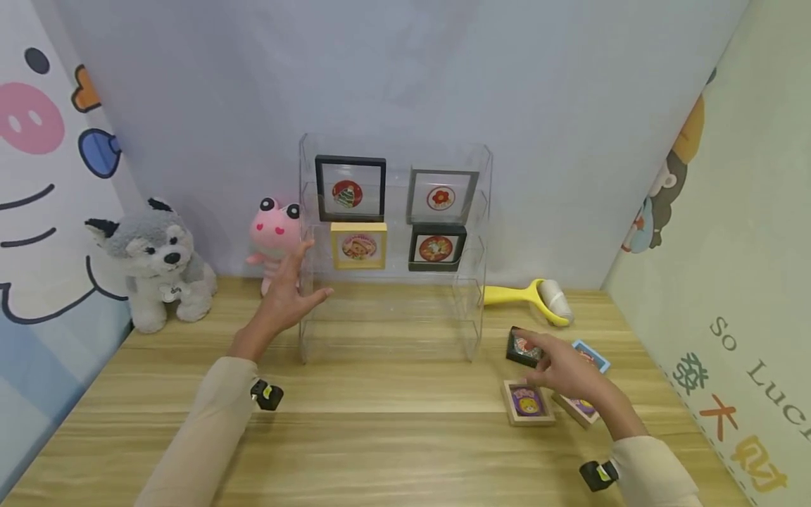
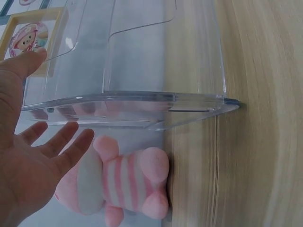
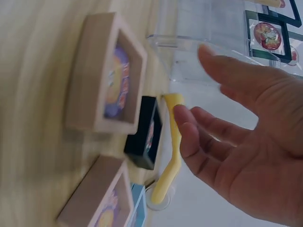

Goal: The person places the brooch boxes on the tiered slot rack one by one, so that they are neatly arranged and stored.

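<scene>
A clear acrylic tiered rack [image 1: 393, 345] stands on the table. My left hand [image 1: 282, 303] is at its left side panel [image 2: 137, 96], thumb in front and straight fingers along the outer side. Whether they touch the panel I cannot tell. Over the small frames at the right hovers my right hand [image 1: 567, 366], fingers loosely bent and holding nothing. Below its fingertips lies a black frame [image 3: 146, 135]. Two light wooden frames [image 1: 529, 420] with purple pictures lie nearer, one partly under the hand in the head view. A blue frame [image 1: 593, 352] is behind the hand.
On the rack stand a large black frame [image 1: 350, 220], a grey frame [image 1: 413, 197], a yellow frame [image 1: 358, 266] and a smaller black frame [image 1: 437, 267]. A yellow-handled roller [image 1: 513, 294] lies right of it. Leftward sit a pink plush [image 1: 272, 236] and a husky plush [image 1: 152, 246].
</scene>
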Tool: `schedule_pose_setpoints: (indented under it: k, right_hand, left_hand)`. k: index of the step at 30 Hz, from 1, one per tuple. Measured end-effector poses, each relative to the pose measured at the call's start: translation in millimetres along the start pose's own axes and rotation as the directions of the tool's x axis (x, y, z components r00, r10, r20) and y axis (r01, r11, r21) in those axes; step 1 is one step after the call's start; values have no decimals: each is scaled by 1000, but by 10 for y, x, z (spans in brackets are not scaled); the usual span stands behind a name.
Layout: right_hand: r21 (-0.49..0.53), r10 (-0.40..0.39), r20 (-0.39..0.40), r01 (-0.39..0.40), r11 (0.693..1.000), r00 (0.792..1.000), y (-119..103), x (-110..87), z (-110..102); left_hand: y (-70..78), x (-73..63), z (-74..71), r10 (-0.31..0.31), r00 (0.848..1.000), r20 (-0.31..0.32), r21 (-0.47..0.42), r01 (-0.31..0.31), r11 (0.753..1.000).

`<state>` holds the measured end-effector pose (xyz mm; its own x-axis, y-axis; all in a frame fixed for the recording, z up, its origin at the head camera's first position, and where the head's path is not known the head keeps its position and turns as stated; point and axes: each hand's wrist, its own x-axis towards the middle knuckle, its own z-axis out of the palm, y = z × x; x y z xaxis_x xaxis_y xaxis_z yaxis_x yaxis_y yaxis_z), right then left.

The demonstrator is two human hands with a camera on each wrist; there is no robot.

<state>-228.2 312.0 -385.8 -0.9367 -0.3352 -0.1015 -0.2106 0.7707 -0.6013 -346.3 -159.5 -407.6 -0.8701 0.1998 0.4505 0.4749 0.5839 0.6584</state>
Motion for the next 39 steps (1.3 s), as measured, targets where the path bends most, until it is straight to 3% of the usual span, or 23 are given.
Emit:
schedule_pose_setpoints:
  k: [4,12,20,31,36,39]
  right_hand:
    - [-39,35,45,-33,999,998,64,-122,42]
    - [-174,-13,15,16,985,1000,164,-202,183]
    - [-295,-43,32,51,954,999,242,-233,241]
    - [-326,-33,29,41,944,999,240,-207,267]
    - [-330,-4,-18,-2,944,1000,204,-181,316]
    - [-277,39,-53,-52,960,998,186,-171,358]
  left_hand:
    - [19,11,-3,-16,1000,13,-22,16,1000]
    - [19,-20,-22,-57,998,34,-20,58,998]
    - [32,-16,-6,-35,999,19,-57,36,998]
    - [44,-23,-10,-72,997,37,-72,74,995]
    - [37,-21,-9,-56,998,25,-88,58,994]
    - [43,-27,-1,-53,998,28,-105,55,993]
